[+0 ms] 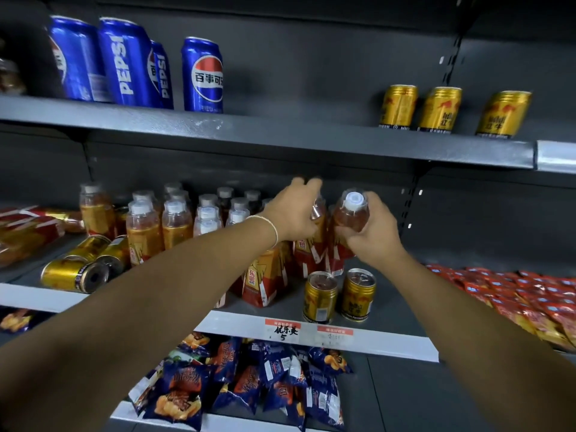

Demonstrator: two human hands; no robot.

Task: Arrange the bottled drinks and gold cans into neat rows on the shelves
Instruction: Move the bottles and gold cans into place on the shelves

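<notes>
Four tall blue Pepsi cans (pixel 124 63) stand upright at upper left against a dark grey metal back panel (pixel 311 57), one set apart to the right with its Chinese-character logo facing out. A blurred brown packet (pixel 9 76) sits at the frame's left edge beside them. Lower left, red-and-gold flat packs (pixel 28 226) lie on their sides. Glossy red foil sachets (pixel 530 294) spread across the right. Two red-topped paper price tags (pixel 283 330) are fixed side by side on a white label strip (pixel 405 346), the left one handwritten. Below, dark blue snack bags with orange print (pixel 243 378) lie heaped and overlapping.
</notes>
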